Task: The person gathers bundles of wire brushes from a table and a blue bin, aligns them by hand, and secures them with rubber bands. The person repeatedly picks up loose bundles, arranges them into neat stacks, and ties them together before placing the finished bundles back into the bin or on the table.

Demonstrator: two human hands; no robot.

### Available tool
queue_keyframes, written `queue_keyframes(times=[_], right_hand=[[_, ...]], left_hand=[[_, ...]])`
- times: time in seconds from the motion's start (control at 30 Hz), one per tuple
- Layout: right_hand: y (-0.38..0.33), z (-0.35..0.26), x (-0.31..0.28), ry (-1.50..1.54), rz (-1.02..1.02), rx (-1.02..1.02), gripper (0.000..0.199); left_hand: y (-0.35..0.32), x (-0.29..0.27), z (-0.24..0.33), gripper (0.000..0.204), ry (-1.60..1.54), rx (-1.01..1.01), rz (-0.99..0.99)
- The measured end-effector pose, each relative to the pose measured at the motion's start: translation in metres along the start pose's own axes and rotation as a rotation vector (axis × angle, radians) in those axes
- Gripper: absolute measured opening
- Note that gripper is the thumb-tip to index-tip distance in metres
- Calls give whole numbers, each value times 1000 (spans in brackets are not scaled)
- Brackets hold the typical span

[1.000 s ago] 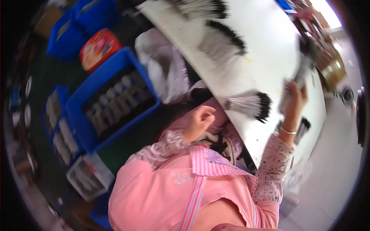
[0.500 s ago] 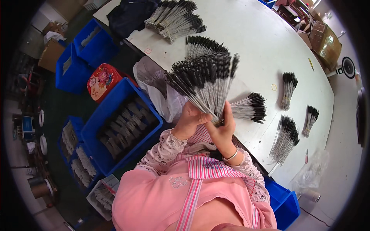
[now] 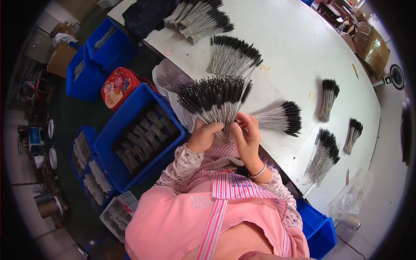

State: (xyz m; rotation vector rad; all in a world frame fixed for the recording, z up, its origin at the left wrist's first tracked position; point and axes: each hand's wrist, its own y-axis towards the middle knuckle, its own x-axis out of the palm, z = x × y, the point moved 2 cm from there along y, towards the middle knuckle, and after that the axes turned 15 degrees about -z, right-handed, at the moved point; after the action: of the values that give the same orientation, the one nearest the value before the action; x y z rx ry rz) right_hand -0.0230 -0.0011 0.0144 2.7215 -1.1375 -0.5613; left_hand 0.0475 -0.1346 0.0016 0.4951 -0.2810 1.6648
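A fanned bundle of thin wire brushes [image 3: 212, 97], with black bristle tips and bare silvery stems, is held upright in front of my chest. My left hand [image 3: 203, 137] is closed around the stems low on the bundle, thumb across the front. At the bundle's right edge, my right hand [image 3: 248, 139] has its thumb and fingers bent together on a brush [image 3: 246, 92] that leans apart from the rest. The exact grip of its fingertips is partly hidden. Just beyond lies another brush bundle [image 3: 234, 54], and a banded one [image 3: 281, 118] lies right of my right hand.
More brush bundles lie at the white table's [image 3: 299, 52] far left [image 3: 199, 19] and right side [image 3: 322, 156]. Rubber bands [image 3: 312, 95] are on the tabletop. Left of me stand a large blue bin [image 3: 102, 147] of brushes, a red stool [image 3: 116, 89] and a plastic bag [image 3: 171, 86].
The held bundle has moved down and left, its tips tilting towards me. My right hand has shifted from the bundle's base to its right edge. A rubber band on the table has come into view.
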Motion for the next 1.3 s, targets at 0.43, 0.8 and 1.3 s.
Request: queue_keyframes(times=[0.43,0.8,1.3], right_hand=[[-9,17,-15,886,5,346,4],[8,23,-55,960,53,417,8],[1,25,-107,810,306,336,9]], left_hand=[[-7,22,-13,41,-218,-164,75],[31,30,-22,41,-342,-181,13],[73,73,-15,38,-224,-157,-27]])
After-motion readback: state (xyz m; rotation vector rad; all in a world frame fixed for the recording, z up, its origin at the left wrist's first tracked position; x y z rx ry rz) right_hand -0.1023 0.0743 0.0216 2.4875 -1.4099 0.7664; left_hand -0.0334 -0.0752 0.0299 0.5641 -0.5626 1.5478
